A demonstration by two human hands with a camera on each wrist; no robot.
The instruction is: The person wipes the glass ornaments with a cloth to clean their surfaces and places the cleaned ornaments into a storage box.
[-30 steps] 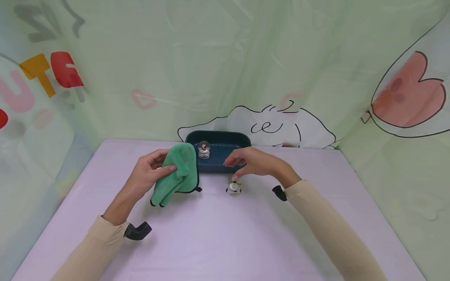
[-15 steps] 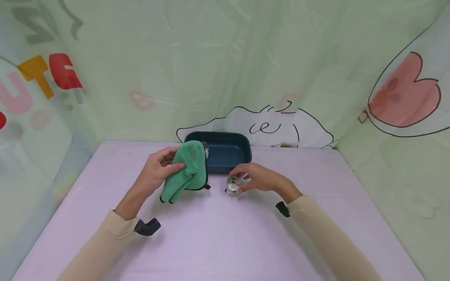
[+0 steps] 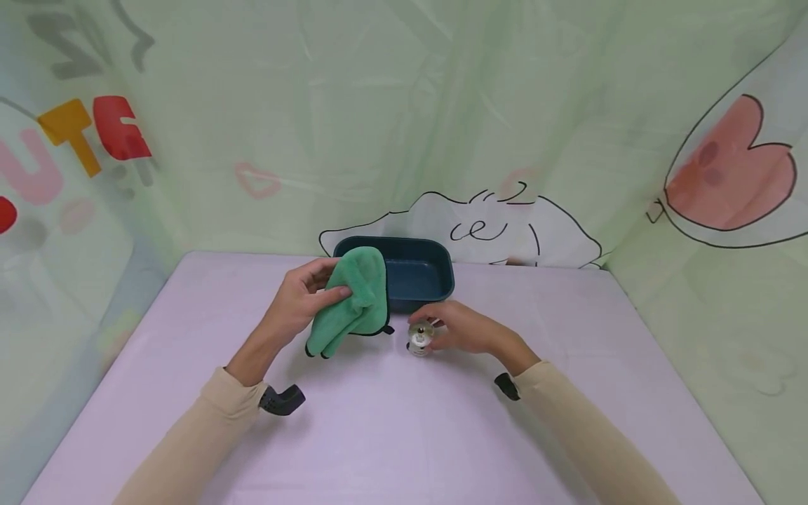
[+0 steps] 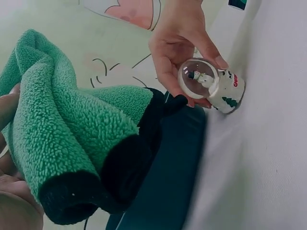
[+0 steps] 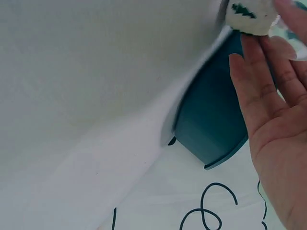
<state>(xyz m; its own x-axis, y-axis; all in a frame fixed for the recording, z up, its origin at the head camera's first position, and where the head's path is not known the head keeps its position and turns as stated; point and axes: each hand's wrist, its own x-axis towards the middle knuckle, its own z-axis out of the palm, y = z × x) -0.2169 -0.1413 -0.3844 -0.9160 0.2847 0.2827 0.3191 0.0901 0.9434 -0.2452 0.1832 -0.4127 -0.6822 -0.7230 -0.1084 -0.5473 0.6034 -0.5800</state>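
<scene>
My left hand (image 3: 299,303) pinches a folded green cloth (image 3: 362,280) with black edging, held up over the table. Further right, my right hand (image 3: 472,328) grips a small snow globe (image 3: 419,344) between thumb and fingers. The globe stands upright on the table in front of the tray. In the left wrist view, a snowman shows inside the clear dome of the snow globe (image 4: 228,93), and its white base bears a green tree and red lettering. Only part of that base (image 5: 252,19) appears at the top of the right wrist view.
A dark blue tray (image 3: 423,279) stands at the back of the table, against the printed curtain (image 3: 379,126). The cloth covers the tray's left part from the head camera. A pale lilac cover (image 3: 404,435) lies over the table.
My right hand has come down from above the snow globe and taken hold of it. The left hand has carried the green cloth rightward, hiding the second snow globe in the tray.
</scene>
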